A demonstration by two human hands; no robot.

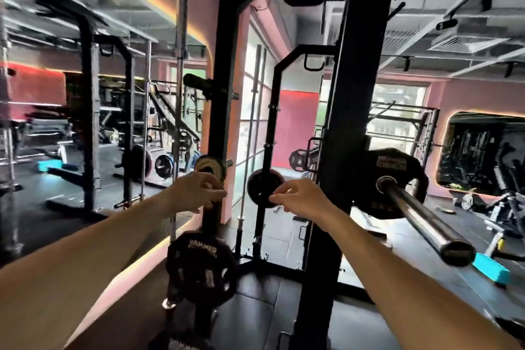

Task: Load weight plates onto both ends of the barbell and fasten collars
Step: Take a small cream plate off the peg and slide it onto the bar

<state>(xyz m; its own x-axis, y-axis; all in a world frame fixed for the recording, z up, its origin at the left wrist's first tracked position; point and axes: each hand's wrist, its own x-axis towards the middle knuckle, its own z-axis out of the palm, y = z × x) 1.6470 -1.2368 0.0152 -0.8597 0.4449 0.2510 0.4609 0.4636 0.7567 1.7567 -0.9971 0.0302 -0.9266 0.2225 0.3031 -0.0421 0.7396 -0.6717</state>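
The barbell's chrome sleeve [426,219] juts toward me at the right, with one black Hammer Strength plate [397,176] loaded on it behind the black rack upright [338,150]. Both my arms reach forward. My left hand [196,193] is at a small black plate [208,167] stored on the rear upright's peg, fingers curled near its lower edge. My right hand [298,197] touches the rim of another small black plate [262,186] on a peg; whether it grips the plate is unclear. A bigger black plate [201,270] hangs lower on the same storage post.
Mirrors cover the left wall and reflect other racks. A vertical bar [180,94] stands at the left of the storage post. A teal block [491,267] lies on the dark floor under the sleeve's end. Benches and machines stand at the far right.
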